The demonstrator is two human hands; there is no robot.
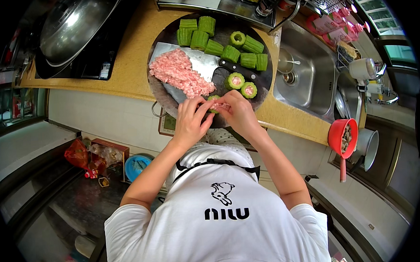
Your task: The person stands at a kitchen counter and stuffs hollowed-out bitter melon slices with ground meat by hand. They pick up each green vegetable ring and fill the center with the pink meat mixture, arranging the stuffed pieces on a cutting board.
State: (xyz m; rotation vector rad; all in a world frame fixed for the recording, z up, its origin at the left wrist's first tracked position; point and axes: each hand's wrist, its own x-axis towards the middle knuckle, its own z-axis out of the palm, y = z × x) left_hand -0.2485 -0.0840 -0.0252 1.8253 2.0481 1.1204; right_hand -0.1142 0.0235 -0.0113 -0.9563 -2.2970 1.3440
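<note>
On a round, dark chopping board (161, 33), both hands meet at the near edge. My left hand (192, 122) holds a short green gourd section (214, 97), partly hidden by fingers. Pinched in my right hand (240, 112) is a bit of minced meat (224, 105), against that section. A cleaver (204, 65) lies flat, with a heap of pink minced meat (179, 71) over its blade and its black handle pointing right. Two gourd sections (236, 81) filled with meat stand just beyond my right hand. Several ridged green sections (199, 40) sit at the back, one showing a hollow centre (238, 38).
Right of the board is a steel sink (308, 88) with a bowl and spoon (286, 61) inside. A red strainer (340, 139) sits at the counter's right end. A metal rack (222, 5) bearing bottles borders the back; a large domed lid (75, 28) covers the stove side.
</note>
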